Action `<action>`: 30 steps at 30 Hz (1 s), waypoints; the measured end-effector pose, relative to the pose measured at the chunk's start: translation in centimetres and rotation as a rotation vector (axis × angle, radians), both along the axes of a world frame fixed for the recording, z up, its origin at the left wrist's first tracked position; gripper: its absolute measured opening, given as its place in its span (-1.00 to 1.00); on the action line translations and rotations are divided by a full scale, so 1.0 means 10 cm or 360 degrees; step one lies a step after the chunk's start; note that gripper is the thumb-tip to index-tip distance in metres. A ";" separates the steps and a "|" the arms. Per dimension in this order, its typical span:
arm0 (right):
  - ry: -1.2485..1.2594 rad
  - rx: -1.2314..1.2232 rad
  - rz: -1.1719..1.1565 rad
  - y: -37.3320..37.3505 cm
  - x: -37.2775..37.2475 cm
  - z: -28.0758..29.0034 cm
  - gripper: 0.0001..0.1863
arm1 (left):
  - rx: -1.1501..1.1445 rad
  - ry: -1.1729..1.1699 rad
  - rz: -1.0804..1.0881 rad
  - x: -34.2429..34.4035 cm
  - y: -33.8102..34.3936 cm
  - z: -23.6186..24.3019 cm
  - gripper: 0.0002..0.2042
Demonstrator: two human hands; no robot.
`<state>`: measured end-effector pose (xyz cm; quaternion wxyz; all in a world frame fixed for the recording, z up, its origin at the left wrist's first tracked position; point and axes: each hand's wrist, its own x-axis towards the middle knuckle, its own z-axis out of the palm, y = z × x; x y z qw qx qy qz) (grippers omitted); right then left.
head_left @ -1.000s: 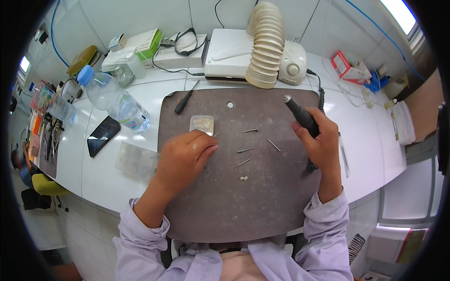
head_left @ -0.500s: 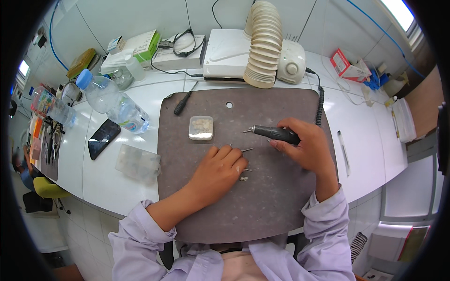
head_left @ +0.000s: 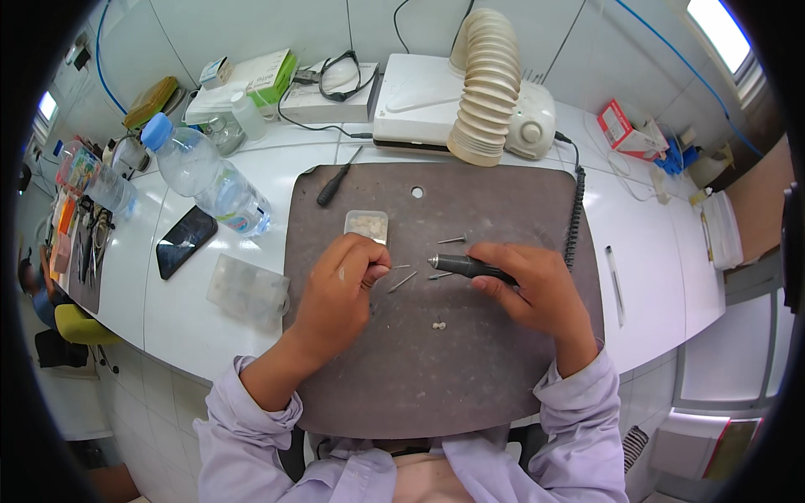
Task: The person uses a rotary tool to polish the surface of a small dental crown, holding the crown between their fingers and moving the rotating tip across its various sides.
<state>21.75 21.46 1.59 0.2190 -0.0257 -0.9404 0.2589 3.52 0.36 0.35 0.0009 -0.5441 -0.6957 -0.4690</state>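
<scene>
My left hand [head_left: 335, 298], below the small clear box of pale pieces [head_left: 366, 225], pinches a thin metal bit [head_left: 397, 267]. My right hand [head_left: 537, 293] grips a black rotary handpiece [head_left: 470, 267] held horizontally, its metal nose pointing left toward that bit, a short gap between them. Loose bits lie around on the brown mat [head_left: 436, 377]: one [head_left: 451, 240] behind the handpiece, one [head_left: 402, 282] between my hands, another [head_left: 438, 277] under the nose. Small cream pieces [head_left: 438, 325] sit nearer me.
A white machine [head_left: 411, 101] with ribbed hose [head_left: 485, 92] stands behind. A screwdriver [head_left: 334, 186] lies back left. Bottles [head_left: 214, 184], a phone [head_left: 186, 241] and a translucent case [head_left: 243, 289] are left; a pen [head_left: 615, 285] is right. Another person [head_left: 44, 298] is at far left.
My right hand has brought the handpiece down from raised and angled to horizontal. My left hand reached rightward over the bits and has come back left with a bit in its pinch.
</scene>
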 end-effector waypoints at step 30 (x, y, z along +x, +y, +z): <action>-0.0238 0.0019 0.0058 -0.07 0.00 0.06 -0.67 | -0.0062 0.0183 -0.0083 0.04 0.02 -0.05 -0.82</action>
